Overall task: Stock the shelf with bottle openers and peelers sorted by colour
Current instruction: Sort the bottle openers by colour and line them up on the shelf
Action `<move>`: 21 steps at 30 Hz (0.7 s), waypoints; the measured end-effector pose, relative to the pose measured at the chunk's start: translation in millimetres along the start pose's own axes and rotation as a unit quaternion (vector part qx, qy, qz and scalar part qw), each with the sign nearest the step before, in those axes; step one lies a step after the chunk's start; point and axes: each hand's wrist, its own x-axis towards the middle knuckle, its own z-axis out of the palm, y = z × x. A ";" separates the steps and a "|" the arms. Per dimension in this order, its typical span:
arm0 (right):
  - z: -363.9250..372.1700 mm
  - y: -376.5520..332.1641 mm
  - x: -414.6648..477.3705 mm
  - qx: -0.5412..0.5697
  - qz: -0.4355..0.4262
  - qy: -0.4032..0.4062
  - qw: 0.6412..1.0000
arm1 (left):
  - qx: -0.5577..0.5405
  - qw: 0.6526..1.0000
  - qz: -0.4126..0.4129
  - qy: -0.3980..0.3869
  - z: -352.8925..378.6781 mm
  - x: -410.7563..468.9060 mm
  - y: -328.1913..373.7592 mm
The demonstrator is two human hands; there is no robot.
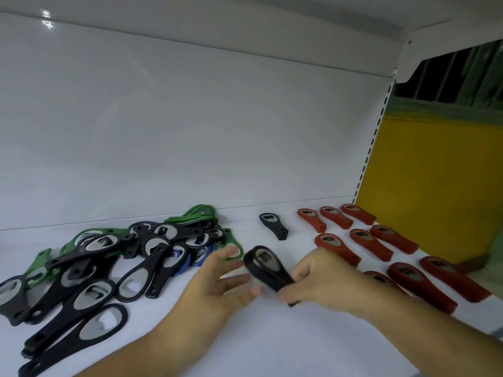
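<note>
Bare left hand [220, 278] and right hand [318, 281] low at centre, sorting on white shelf [272, 344]
Heaped at lower left, mixed pile [109, 262] of black, green and blue openers, likely unsorted stock; red stacks [381, 246] in neat rows at right, one colour together; small black stack [273, 225] begun between them; black bottle opener [262, 263] gripped by its handle in the right, head toward the open, empty left, seemingly for stacking

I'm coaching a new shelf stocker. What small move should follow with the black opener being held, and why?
Probably the right hand should set the held black opener down just in front of the lone black opener at the back, starting a black row. The red openers already lie in rows on the right, and the open left hand is free.
</note>
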 end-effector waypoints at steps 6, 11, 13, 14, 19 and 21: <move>-32.9 3.0 34.7 -0.197 0.109 0.054 0.973 | 0.174 0.978 -0.041 -0.107 -1.0 -9.3 2.7; -34.7 -9.1 44.2 -0.294 0.110 0.024 0.949 | 0.233 0.965 -0.003 -0.118 1.4 -13.6 3.2; -35.5 -9.6 46.8 -0.299 0.111 0.022 0.948 | 0.250 0.962 0.006 -0.111 1.2 -13.8 4.7; -37.0 -9.0 48.0 -0.302 0.112 0.027 0.946 | 0.259 0.960 0.010 -0.107 1.8 -14.0 5.7; -32.3 -14.9 56.7 -0.243 0.001 0.142 0.960 | 0.410 0.909 0.071 -0.012 3.9 -13.5 15.4; -9.7 -23.7 58.8 -0.167 -0.050 0.124 0.977 | 0.505 0.853 0.113 0.067 -4.1 -8.2 25.5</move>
